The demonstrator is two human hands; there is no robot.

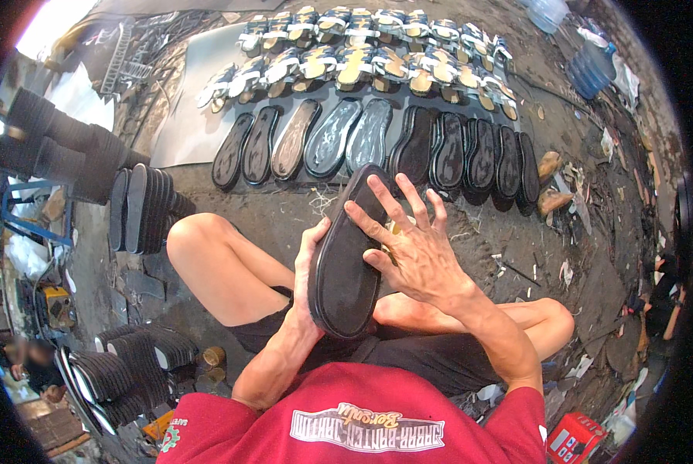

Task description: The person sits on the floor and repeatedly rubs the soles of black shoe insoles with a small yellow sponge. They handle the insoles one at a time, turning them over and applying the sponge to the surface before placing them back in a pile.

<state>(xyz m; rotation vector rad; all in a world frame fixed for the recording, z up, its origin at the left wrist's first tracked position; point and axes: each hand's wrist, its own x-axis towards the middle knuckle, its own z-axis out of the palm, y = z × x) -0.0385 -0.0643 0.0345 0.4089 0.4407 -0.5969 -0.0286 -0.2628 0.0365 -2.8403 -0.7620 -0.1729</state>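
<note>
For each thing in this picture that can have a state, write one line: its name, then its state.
black sole: held tilted over the lap, between both hands
left hand: gripping the sole's left edge
right hand: fingers spread, pressing on the sole
row of black soles: laid flat side by side on the ground
sandal uppers: lined up in two rows behind the soles
stacked soles: standing on edge, packed together

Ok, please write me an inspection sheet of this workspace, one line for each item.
Surface: dirty ground, grey sheet under the rows.
Job's things: black sole, tread facing up.
Clutter: row of soles, strapped sandals, sole stacks, scraps.
Grips: left hand under the sole, right hand spread on it.
Cables: nothing seen.
Surroundings: water bottles, red box.
</note>
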